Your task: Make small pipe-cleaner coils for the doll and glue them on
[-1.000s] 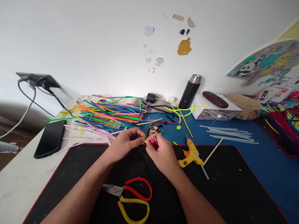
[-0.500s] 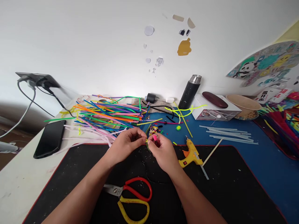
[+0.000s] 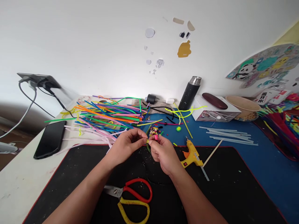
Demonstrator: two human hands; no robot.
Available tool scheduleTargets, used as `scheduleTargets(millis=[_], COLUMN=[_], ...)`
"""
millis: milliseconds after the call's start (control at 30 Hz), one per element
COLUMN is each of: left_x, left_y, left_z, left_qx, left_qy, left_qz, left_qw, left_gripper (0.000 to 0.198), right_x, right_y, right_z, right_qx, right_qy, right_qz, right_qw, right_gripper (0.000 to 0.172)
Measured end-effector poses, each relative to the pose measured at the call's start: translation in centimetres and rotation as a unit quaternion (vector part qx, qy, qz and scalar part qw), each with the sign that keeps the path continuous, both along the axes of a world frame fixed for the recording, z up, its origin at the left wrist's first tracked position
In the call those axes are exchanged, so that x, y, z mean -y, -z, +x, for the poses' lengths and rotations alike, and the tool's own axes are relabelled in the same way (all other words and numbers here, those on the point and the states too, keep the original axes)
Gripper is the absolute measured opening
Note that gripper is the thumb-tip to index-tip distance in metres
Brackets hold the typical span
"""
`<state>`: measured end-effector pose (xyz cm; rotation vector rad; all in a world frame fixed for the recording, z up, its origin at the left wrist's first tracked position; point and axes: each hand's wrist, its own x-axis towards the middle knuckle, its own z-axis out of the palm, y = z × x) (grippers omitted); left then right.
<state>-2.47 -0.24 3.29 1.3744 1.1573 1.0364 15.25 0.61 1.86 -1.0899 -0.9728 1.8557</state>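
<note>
My left hand [image 3: 128, 145] pinches a small yellow piece [image 3: 147, 141], perhaps pipe cleaner, between thumb and fingertips. Opposite it, my right hand [image 3: 163, 153] is closed at the same piece, thumb and forefinger meeting it. A bright pink bit [image 3: 156, 137] shows at the right hand's fingers; what it belongs to is hidden. A dark green strip [image 3: 148, 148] hangs just below the fingertips. Right behind the hands is a small colourful figure [image 3: 154, 129], partly covered. Scissors [image 3: 134, 196] with one red and one yellow handle lie on the black mat [image 3: 219, 193] between my forearms.
A yellow glue gun [image 3: 192, 155] rests right of my hands, near pale glue sticks [image 3: 231, 135]. Many pipe cleaners [image 3: 109, 113] lie at the back left. A phone [image 3: 50, 139] is at the left. A black flask [image 3: 190, 92] stands beside a white box [image 3: 216, 110].
My right hand has turned slightly, its fingers curling in more tightly beside the yellow piece. The left hand keeps nearly the same pinch. The whole view has shifted slightly.
</note>
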Motion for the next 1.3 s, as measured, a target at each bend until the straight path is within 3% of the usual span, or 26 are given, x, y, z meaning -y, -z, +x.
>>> scheduleTargets(millis=[400,667,833,1100,1300], left_x=[-0.2,-0.2,-0.2,-0.4,-0.2], left_y=[-0.1,0.0,0.2,0.3,0.0], left_z=[-0.1,-0.2,-0.2,-0.2,-0.1], left_qx=[0.026,0.020,0.022,0.097,0.088], left_qy=[-0.008,-0.018,-0.007,-0.018,0.015], left_qz=[-0.026,-0.026,-0.021,-0.072,-0.070], left_qw=[0.999,0.999,1.000,0.993,0.994], left_gripper=[0.026,0.026,0.026,0.041,0.038], right_x=[0.0,0.0,0.0,0.1,0.1], right_y=[-0.6,0.2,0.7,0.3,0.2], right_z=[0.1,0.4,0.6,0.4,0.2], right_qx=[-0.012,0.051,0.112,0.038,-0.005], right_qy=[0.000,0.011,-0.007,0.005,0.024], right_qz=[-0.028,0.081,0.139,0.084,0.068], right_qw=[1.000,0.995,0.984,0.996,0.997], right_gripper=[0.020,0.033,0.033,0.033,0.035])
